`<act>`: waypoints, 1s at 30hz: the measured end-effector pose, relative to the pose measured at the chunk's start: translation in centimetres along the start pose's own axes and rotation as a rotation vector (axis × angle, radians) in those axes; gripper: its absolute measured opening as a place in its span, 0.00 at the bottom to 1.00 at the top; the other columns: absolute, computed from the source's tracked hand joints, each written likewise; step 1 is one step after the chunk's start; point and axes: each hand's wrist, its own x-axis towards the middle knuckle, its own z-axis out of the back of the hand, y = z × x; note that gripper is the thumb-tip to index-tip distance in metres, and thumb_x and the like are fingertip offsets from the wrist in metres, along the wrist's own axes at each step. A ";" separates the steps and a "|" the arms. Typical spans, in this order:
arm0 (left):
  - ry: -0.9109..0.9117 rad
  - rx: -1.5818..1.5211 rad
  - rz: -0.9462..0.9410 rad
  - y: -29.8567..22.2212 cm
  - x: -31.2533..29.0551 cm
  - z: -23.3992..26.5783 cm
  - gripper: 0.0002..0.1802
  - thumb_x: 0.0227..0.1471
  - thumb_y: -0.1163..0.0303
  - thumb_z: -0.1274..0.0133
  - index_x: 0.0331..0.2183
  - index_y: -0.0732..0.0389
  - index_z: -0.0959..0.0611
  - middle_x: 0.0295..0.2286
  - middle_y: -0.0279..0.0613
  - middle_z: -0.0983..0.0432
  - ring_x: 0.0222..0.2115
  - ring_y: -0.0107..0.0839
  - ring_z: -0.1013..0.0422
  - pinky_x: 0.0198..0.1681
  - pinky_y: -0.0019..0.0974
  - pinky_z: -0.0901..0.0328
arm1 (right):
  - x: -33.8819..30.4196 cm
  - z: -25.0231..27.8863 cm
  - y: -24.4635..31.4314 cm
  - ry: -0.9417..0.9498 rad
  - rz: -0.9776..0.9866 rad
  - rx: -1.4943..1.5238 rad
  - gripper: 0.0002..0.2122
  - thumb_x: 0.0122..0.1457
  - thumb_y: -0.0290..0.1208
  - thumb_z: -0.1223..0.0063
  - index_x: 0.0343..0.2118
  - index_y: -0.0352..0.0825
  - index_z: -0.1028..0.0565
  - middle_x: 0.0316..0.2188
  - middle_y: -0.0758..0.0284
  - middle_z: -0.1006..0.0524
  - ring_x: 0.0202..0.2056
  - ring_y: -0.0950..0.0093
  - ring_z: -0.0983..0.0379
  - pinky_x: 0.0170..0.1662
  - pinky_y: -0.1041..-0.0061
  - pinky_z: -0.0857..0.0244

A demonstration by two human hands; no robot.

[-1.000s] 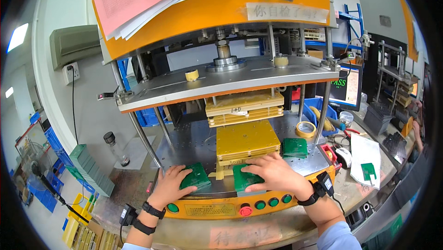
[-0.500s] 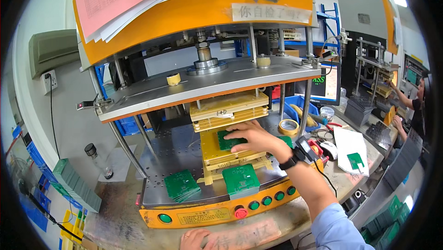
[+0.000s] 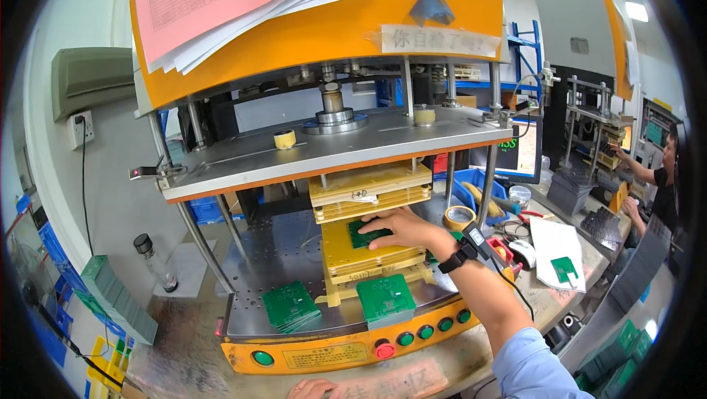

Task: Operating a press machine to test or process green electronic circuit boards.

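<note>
My right hand (image 3: 403, 230) reaches into the press from the right, a dark band on its wrist. Its thumb and fingers close over a green circuit board (image 3: 362, 236) lying on the yellow lower fixture (image 3: 340, 252); the palm hides the board's right part. Above the hand hangs the yellow upper fixture (image 3: 368, 191). At the bottom edge, part of my left hand (image 3: 314, 389) lies with outstretched fingers on the worktop, holding nothing. Two stacks of green boards stand on the press bed: a left stack (image 3: 292, 305) and a middle stack (image 3: 386, 299).
Green buttons and a red stop button (image 3: 384, 350) line the press front. Steel posts (image 3: 487, 185) flank the bed. At right lie a tape roll (image 3: 460, 218), a white mouse (image 3: 523, 253) and a board on paper (image 3: 564, 269). A co-worker (image 3: 661, 178) works far right.
The view has tilted, so the press sits slightly lower in the picture. My right hand stays at the same board, its fingers slightly shifted. Less of my left hand shows.
</note>
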 end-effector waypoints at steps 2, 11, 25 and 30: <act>-0.004 0.007 -0.005 0.1 0.2 0.0 0.07 0.49 0.70 0.41 0.33 0.60 0.17 0.35 0.47 0.21 0.38 0.49 0.27 0.42 0.46 0.32 | 0.3 0.0 -0.6 0.050 -0.022 0.096 0.22 0.54 0.56 0.41 0.47 0.49 0.18 0.55 0.67 0.26 0.63 0.64 0.42 0.66 0.60 0.58; -0.042 -0.004 0.096 1.2 0.2 -0.2 0.05 0.52 0.70 0.42 0.29 0.62 0.19 0.30 0.49 0.24 0.33 0.50 0.28 0.38 0.42 0.32 | -3.1 1.8 6.4 -0.025 0.005 -0.168 0.33 0.55 0.61 0.46 0.59 0.45 0.29 0.60 0.59 0.32 0.63 0.58 0.41 0.63 0.55 0.50; -0.347 0.448 0.173 0.2 0.6 1.8 0.11 0.54 0.66 0.46 0.35 0.63 0.23 0.40 0.56 0.27 0.46 0.58 0.37 0.52 0.56 0.43 | -9.8 -0.9 16.1 -0.161 0.186 -0.207 0.16 0.54 0.44 0.38 0.36 0.36 0.23 0.35 0.71 0.24 0.36 0.72 0.28 0.39 0.75 0.32; -0.173 0.341 0.285 0.2 0.0 1.6 0.10 0.56 0.65 0.47 0.32 0.63 0.20 0.31 0.51 0.24 0.36 0.53 0.30 0.43 0.53 0.38 | -9.8 -1.3 15.9 -0.153 0.160 -0.202 0.15 0.53 0.43 0.38 0.35 0.37 0.24 0.36 0.71 0.24 0.37 0.72 0.29 0.40 0.76 0.32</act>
